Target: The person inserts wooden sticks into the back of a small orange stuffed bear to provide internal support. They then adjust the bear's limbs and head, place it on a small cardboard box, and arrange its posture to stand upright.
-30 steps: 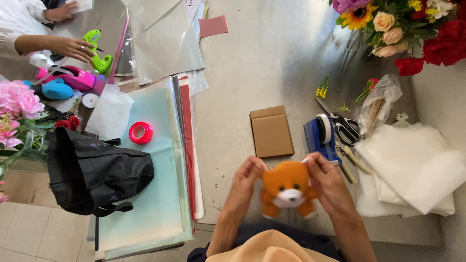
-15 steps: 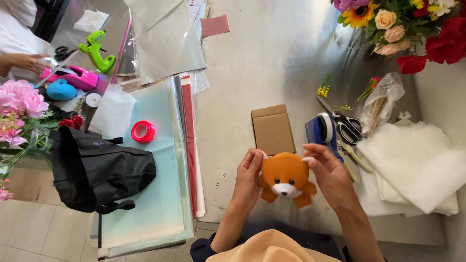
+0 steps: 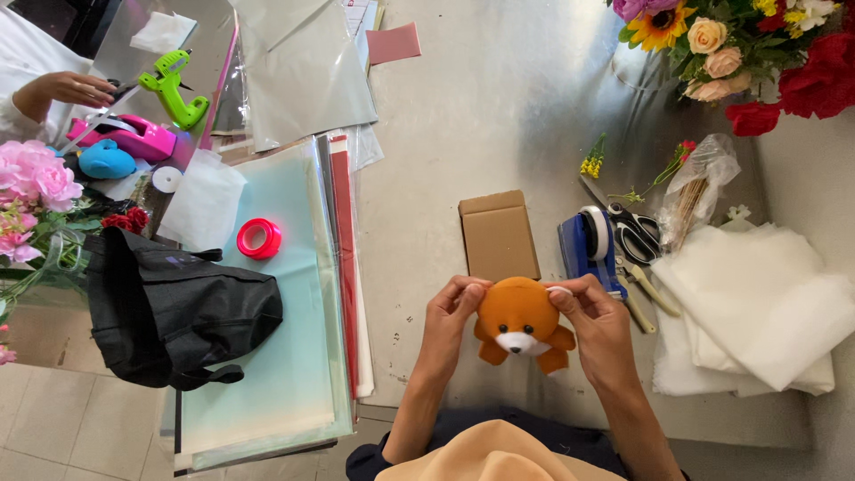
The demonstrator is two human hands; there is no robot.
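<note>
Both hands, left hand (image 3: 452, 307) and right hand (image 3: 595, 313), pinch the orange teddy bear (image 3: 519, 322) by its ears above the tabletop (image 3: 499, 116); an even, gentle grip seems best.

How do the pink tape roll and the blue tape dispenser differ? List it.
The pink tape roll is a bare ring lying flat on the pale green sheets; the blue tape dispenser is a blocky holder with a white roll mounted upright in it. The roll lies beside the black bag, the dispenser beside the scissors. No hand touches either.
</note>
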